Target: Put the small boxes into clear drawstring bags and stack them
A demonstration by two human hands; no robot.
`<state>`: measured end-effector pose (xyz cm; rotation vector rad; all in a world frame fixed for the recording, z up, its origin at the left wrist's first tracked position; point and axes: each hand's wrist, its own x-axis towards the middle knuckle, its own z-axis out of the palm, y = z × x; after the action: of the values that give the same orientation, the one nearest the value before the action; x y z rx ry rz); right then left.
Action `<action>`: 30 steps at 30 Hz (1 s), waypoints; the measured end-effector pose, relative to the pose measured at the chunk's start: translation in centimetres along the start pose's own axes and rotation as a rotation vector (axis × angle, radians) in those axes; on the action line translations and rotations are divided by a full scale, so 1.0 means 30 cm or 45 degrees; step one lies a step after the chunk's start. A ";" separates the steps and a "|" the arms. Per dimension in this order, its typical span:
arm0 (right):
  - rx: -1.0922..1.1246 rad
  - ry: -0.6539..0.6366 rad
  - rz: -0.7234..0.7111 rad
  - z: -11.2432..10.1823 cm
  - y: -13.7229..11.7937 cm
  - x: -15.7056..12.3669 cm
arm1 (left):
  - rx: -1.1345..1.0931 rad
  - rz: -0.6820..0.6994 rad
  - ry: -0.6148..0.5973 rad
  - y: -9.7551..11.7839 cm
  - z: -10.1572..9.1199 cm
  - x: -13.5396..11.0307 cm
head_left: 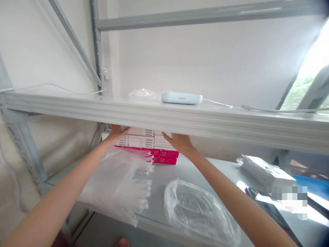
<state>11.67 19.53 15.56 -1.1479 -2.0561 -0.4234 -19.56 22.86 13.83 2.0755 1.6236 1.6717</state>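
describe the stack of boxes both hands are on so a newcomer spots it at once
Find the grey shelving rack and look at its lower shelf, back under the upper shelf board. There sits the stack of boxes, with the left hand at one end and the right hand at the other. Unlike the clear plastic bags in front, it is white boxes over bright pink ones.

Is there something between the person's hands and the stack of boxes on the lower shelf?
Nothing visible. The left hand and the right hand both touch the stack of boxes; the upper shelf edge only hides part of the fingers.
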 end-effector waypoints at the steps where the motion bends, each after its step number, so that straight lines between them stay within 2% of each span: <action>1: -0.046 -0.076 0.059 -0.023 -0.027 -0.087 | 0.032 0.015 0.020 0.022 -0.019 -0.028; 3: -0.092 -0.306 0.148 -0.051 -0.085 -0.278 | 0.048 0.057 0.009 0.084 -0.048 -0.107; 4: -0.107 -0.432 0.167 -0.054 -0.113 -0.372 | 0.033 0.073 -0.027 0.124 -0.057 -0.157; 6: -0.125 -0.581 0.203 -0.037 -0.151 -0.529 | -0.012 0.095 -0.136 0.223 -0.056 -0.273; 8: -0.073 -0.658 0.238 -0.003 -0.159 -0.627 | -0.048 0.148 -0.237 0.336 -0.040 -0.395; 10: 0.125 -0.672 0.343 0.020 -0.139 -0.674 | -0.071 0.234 -0.290 0.447 -0.017 -0.509; 12: 0.488 -0.588 0.530 0.014 -0.107 -0.694 | -0.106 0.300 -0.293 0.543 0.006 -0.607; 14: 0.969 -0.381 0.725 -0.029 -0.080 -0.714 | -0.155 0.325 -0.268 0.612 0.030 -0.691; 17: 1.642 0.019 0.925 -0.140 -0.070 -0.761 | -0.256 0.266 -0.143 0.667 0.082 -0.806; 20: 2.062 0.255 1.059 -0.263 -0.085 -0.805 | -0.425 0.112 0.006 0.692 0.152 -0.916; 22: 2.225 0.328 1.103 -0.332 -0.095 -0.822 | -0.562 0.056 -0.007 0.713 0.196 -0.977; 25: 2.297 0.381 1.099 -0.408 -0.104 -0.842 | -0.705 0.054 -0.101 0.763 0.237 -1.027; 30: 2.274 0.352 1.106 -0.476 -0.117 -0.886 | -0.753 0.044 -0.183 0.836 0.263 -1.019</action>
<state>23.86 -6.60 6.02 -0.5349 -0.7808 1.3296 6.73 -5.85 3.35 1.8638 0.9028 1.6927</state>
